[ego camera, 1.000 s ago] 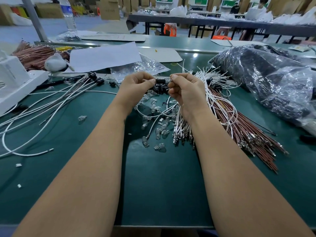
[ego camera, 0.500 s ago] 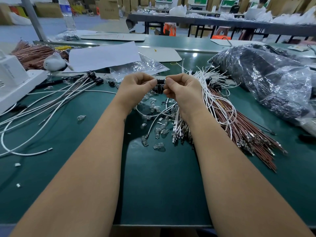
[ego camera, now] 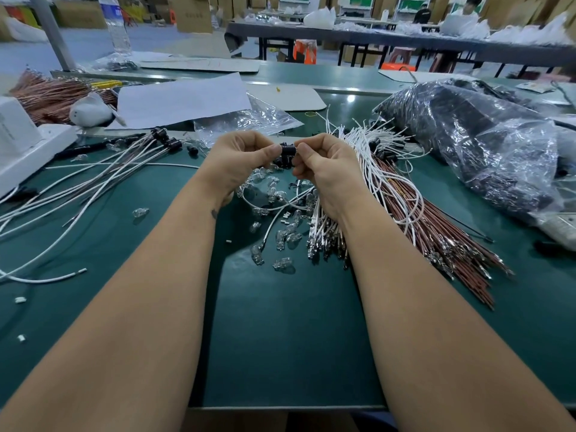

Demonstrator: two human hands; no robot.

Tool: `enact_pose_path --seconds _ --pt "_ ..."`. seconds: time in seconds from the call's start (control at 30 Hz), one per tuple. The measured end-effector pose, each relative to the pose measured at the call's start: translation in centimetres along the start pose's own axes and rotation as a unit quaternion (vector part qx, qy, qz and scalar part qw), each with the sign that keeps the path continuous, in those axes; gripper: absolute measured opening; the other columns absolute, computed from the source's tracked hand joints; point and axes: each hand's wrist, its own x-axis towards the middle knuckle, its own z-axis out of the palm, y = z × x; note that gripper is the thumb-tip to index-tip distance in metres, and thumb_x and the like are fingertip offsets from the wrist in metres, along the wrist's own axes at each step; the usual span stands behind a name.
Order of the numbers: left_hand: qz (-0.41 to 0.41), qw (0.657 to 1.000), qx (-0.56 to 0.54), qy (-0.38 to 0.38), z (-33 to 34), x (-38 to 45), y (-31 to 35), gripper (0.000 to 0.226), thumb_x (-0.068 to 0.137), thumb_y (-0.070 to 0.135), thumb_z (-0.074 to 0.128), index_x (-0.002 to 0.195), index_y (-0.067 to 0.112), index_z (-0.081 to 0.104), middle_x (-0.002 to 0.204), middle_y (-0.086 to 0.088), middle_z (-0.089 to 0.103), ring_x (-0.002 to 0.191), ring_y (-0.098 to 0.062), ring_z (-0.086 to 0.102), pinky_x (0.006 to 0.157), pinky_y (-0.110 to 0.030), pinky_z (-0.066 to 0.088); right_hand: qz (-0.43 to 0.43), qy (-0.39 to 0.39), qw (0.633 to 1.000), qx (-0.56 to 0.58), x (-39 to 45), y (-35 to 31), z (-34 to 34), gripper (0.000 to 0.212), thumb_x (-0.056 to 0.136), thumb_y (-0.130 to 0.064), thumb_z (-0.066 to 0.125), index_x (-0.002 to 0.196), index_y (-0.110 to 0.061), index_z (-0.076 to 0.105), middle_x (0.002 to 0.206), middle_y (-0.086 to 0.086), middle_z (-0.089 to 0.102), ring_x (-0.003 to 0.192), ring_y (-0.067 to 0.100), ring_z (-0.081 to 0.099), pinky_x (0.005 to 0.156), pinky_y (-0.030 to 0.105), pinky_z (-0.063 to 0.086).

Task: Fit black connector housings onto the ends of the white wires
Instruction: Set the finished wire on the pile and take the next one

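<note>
The green desk carries the stock. At two o'clock lies a large clear plastic bag of dark parts, presumably spare housings. A fan of white wires, brown wires beneath them, runs from twelve toward four o'clock with the metal terminals at the near end. At ten o'clock lie finished wires, each already tipped with a black housing. Small clear bulbs are scattered at centre.

Both hands meet just above centre, at twelve o'clock. The left hand has its fingers curled, thumb and forefinger pinching one end of a black connector housing. The right hand pinches the other end likewise. Whether a wire end is already seated in it cannot be told; the fingers hide it.

Judgement: the housing is light, rigid and small, best held across its body, leaving the socket clear. The wire is limp and light; take hold just behind the terminal so it does not buckle on insertion.
</note>
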Motion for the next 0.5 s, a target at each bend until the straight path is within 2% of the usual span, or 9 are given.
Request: enact_pose_path --seconds 0.3,0.4,0.5 --pt "-0.013 1.000 0.000 0.016 0.36 0.08 0.15 0.011 0.086 0.013 0.069 0.075 0.015 0.066 0.057 0.009 0.062 0.057 -0.003 0.055 0.069 -0.015 0.047 -0.019 0.021 0.999 -0.031 0.16 0.36 0.12 0.014 0.095 -0.002 0.056 0.083 -0.009 0.059 0.067 0.005 0.061 0.056 0.011 0.057 0.058 0.023 0.050" --pt "-0.001 0.998 0.026 0.054 0.68 0.13 0.29 0.011 0.085 0.014 0.071 0.075 0.015 0.068 0.058 0.009 0.063 0.055 0.000 0.055 0.063 -0.011 0.048 -0.026 0.047 0.996 -0.070 0.32 0.40 0.53 0.012 0.095 -0.006 0.056 0.085 -0.013 0.059 0.071 0.003 0.062 0.057 0.008 0.057 0.059 0.020 0.050" --pt "0.003 0.993 0.041 0.106 0.05 0.16 0.30 0.011 0.086 0.019 0.072 0.076 0.017 0.068 0.064 0.006 0.061 0.054 0.003 0.053 0.060 -0.009 0.046 -0.046 0.104 0.990 -0.079 0.33 -0.12 0.41 0.010 0.095 -0.008 0.056 0.090 -0.015 0.059 0.076 0.002 0.062 0.060 0.007 0.058 0.061 0.021 0.051"
